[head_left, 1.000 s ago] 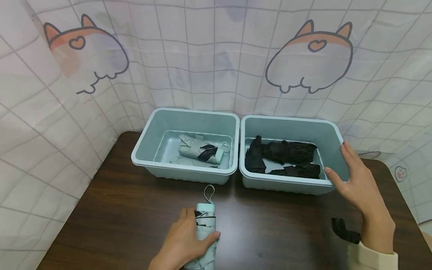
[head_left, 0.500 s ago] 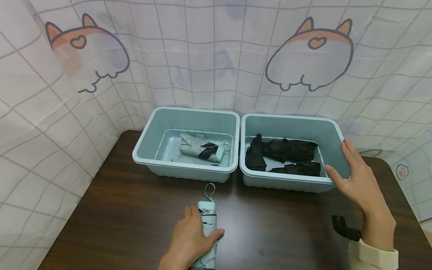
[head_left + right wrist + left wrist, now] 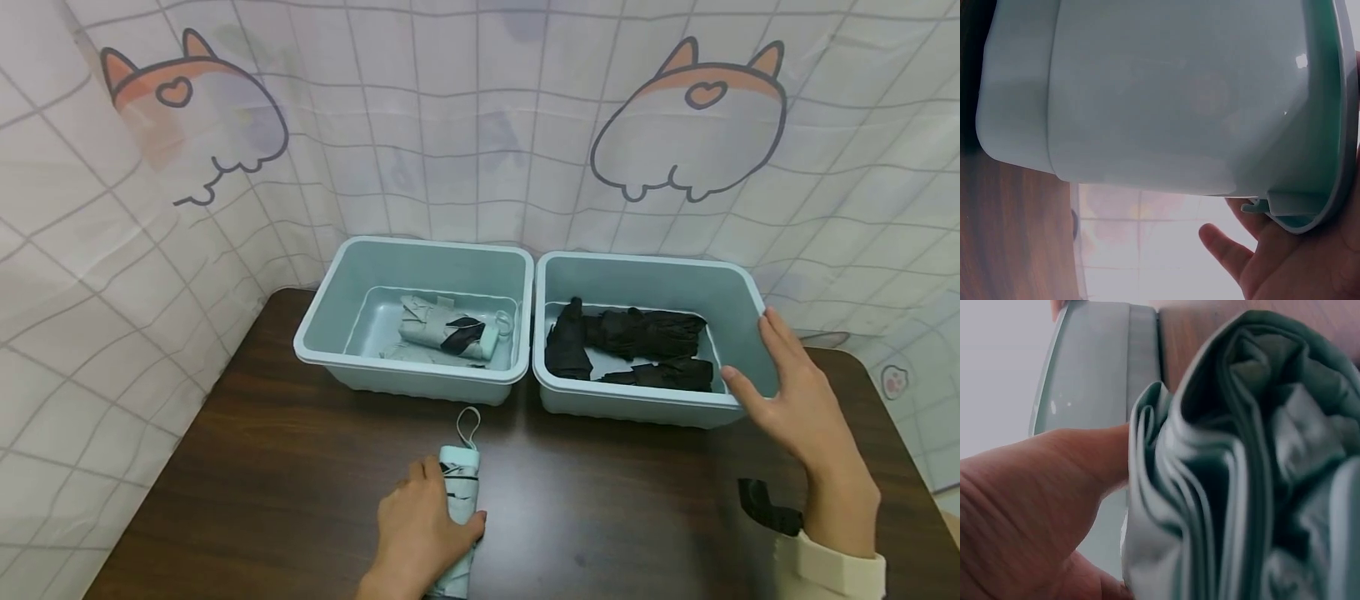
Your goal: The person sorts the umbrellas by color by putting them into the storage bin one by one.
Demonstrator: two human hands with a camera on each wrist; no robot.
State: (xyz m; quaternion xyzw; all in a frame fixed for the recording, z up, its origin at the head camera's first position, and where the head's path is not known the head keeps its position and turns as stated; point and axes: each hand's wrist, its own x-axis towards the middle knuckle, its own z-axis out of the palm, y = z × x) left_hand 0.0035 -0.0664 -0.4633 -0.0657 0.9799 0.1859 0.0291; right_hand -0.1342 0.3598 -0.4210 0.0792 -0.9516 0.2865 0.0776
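Note:
My left hand [image 3: 422,527] grips a folded mint-green umbrella [image 3: 460,492] at the near middle of the table, thumb on its right side and fingers on its left. A wrist loop extends from its pale handle toward the bins. In the left wrist view the umbrella's bundled fabric [image 3: 1210,487] fills much of the frame. My right hand [image 3: 798,400] rests at the right end of the right bin [image 3: 645,407], fingers extended and thumb at the front rim. Seen from the right wrist, the hand [image 3: 1285,256] lies at the rim, under the bin's outer wall.
Several black folded bundles [image 3: 645,336] lie in the right bin. The left bin [image 3: 420,382], close beside it, holds a light green folded umbrella [image 3: 442,329] over another pale piece of fabric. Behind the dark wooden table [image 3: 285,467] hangs a gridded curtain [image 3: 450,125] with dog drawings.
Compared with a second ago, my left hand has shifted slightly right and forward along the umbrella, which has tilted a little. The right hand stays at the bin's rim.

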